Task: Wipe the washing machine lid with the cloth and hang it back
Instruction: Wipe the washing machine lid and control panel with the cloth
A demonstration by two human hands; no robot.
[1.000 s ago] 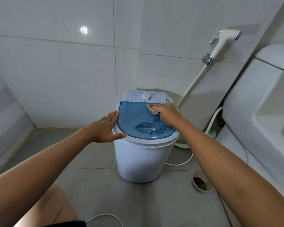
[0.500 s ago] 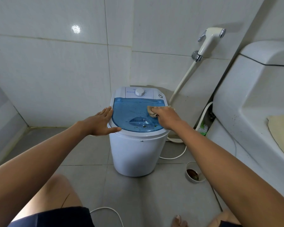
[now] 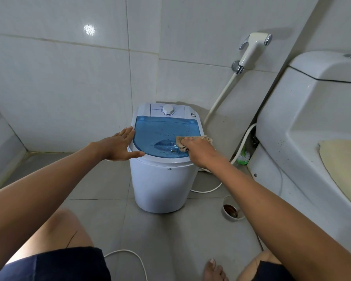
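Right hand is closed around a tan cloth, pressing it onto the near right part of the blue translucent lid of the washing machine. Part of the cloth shows beyond the knuckles at the lid's right edge. Left hand is open and flat, fingers extended along the lid's left rim, thumb lying across the white front rim; it grips nothing.

Clearances: the machine stands on the floor in a tiled corner, back panel near the wall. Open floor lies to its left and front. To its right, a toilet stands nearby, with a hose and a green-bristled brush in the gap between.

Surface: the lid carries dark specks, mostly across its far half. Grey floor tiles appear dull; white wall tiles reflect one light spot.

Count: one washing machine, one control dial, one cloth, one bidet sprayer mounted on the wall, one floor drain, one white cord on the floor near the person's knees.
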